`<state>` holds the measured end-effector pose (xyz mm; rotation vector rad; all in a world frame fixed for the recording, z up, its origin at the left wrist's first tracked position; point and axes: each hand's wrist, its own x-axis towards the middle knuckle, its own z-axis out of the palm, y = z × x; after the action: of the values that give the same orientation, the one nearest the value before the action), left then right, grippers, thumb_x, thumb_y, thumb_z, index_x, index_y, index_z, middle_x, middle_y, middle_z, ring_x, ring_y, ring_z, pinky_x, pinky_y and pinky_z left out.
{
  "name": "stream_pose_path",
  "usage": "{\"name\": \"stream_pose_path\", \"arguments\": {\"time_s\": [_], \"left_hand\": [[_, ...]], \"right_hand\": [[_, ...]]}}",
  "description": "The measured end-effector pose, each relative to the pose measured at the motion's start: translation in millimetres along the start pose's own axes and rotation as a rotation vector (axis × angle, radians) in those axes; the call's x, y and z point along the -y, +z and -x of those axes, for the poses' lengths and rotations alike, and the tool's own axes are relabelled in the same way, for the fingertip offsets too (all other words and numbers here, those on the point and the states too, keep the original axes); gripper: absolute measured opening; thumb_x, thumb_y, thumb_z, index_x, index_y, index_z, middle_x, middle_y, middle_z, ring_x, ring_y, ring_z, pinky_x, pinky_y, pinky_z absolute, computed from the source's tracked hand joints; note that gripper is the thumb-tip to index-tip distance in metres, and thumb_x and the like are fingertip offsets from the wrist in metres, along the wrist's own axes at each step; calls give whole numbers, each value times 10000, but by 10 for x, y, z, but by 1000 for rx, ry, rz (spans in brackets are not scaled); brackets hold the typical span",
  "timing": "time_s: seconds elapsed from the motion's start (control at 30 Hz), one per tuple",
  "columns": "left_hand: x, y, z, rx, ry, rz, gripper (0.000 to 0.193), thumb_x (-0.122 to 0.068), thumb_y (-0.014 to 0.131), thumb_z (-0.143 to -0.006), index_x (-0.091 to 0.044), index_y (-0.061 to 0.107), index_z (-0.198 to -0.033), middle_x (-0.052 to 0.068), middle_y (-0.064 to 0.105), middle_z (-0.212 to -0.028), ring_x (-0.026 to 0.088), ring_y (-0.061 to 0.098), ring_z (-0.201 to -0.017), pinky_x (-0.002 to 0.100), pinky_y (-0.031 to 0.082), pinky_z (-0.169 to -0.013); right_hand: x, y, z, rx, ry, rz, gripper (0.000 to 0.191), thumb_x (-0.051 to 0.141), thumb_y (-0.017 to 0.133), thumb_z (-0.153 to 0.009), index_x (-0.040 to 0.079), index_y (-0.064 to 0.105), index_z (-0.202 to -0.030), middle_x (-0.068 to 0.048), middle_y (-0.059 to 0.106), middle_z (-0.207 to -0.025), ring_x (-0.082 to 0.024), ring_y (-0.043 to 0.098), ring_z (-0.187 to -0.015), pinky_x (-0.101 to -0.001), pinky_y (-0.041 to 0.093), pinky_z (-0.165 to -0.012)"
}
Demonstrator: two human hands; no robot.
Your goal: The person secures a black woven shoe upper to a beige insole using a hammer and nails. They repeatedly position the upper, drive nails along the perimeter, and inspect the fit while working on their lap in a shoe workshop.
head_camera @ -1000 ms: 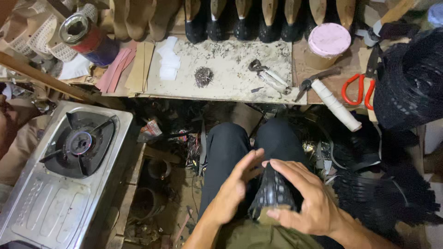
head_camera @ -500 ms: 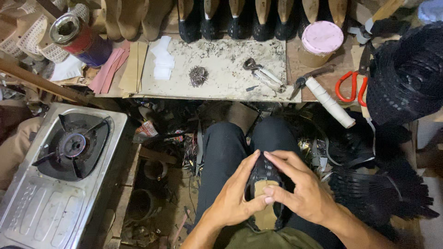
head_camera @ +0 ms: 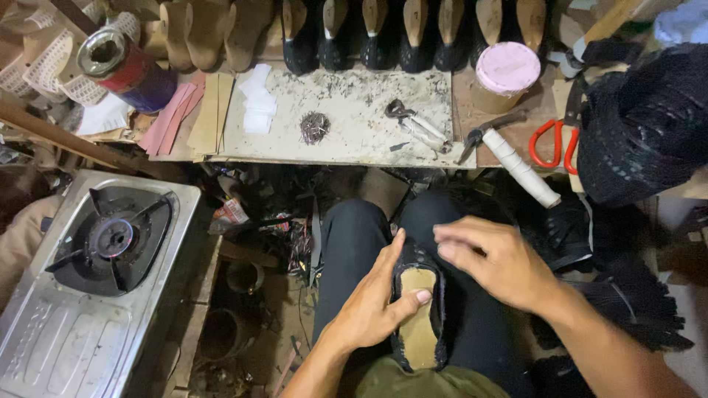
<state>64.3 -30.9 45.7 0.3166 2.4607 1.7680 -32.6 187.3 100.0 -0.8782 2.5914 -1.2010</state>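
1. Shoe (head_camera: 419, 324), sole side up, lies on the person's lap with its tan insole showing inside a black woven upper; its heel end is cut off from view by the olive shirt hem at the bottom edge, and the toe end is partly covered by the right hand.
2. Long axis of the shoe runs away from the body, toe pointing up the frame toward the workbench (head_camera: 354, 144), heel toward the person's waist.
3. Left hand (head_camera: 372, 306) grasps the shoe from its left side, thumb pressed across the tan insole, fingers wrapped under and out of sight.
4. Right hand (head_camera: 501, 262) hovers just above the toe end, fingers loose and slightly blurred, holding nothing; whether its fingertips touch the upper cannot be told.
5. Workbench carries a small heap of tacks (head_camera: 315, 127), a pair of pincers (head_camera: 417, 125), a hammer (head_camera: 516, 158) with a white-wrapped handle, red-handled scissors (head_camera: 557, 144) and a pink-lidded tub (head_camera: 507, 70).
6. Row of black shoes on lasts (head_camera: 383, 33) along the bench's far edge is cropped by the top of the frame.
7. Gas stove (head_camera: 96, 273) stands to the person's left, its lower corner cut off; the clutter in the dark under the bench is hard to make out.
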Motion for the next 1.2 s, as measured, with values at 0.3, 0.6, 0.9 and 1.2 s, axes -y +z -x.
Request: {"name": "stream_pose_path", "arguments": {"time_s": [0.3, 0.6, 0.9, 1.2], "left_hand": [[-117, -46, -96, -49, -61, 15, 978, -370, 742, -822, 9, 268, -1590, 252, 436, -1569, 365, 427, -1479, 401, 329, -1182], [73, -199, -75, -72, -248, 17, 937, -369, 667, -924, 24, 152, -1602, 279, 369, -1568, 379, 408, -1465, 394, 332, -1176], [127, -249, -156, -128, -310, -23, 836, -368, 665, -858, -37, 303, -1535, 229, 503, -1438, 374, 529, -1344, 407, 410, -1105], [-300, 45, -359, -123, -229, -199, 827, -360, 756, -800, -47, 407, -1481, 227, 535, -1302, 440, 607, -1127, 479, 509, -917]], "right_hand": [[-324, 67, -1280, -227, -205, 570, 360, 237, 687, -899, 35, 705, -1197, -170, 668, -1141, -376, 626, -1071, -494, 536, -871], [-412, 100, -1922, -112, -165, 878, 283, 183, 614, -979, 36, 655, -1217, -207, 687, -1034, -386, 678, -931, -507, 562, -793], [-249, -186, -690, -363, -39, -90, 589, 215, 571, -995, 14, 450, -1536, -29, 580, -790, -98, 506, -661, -303, 445, -597], [-170, -216, 249, 629, 676, -323, 238, 273, 635, -899, 120, 670, -1079, 24, 675, -896, -115, 690, -672, -325, 569, -604]]}}
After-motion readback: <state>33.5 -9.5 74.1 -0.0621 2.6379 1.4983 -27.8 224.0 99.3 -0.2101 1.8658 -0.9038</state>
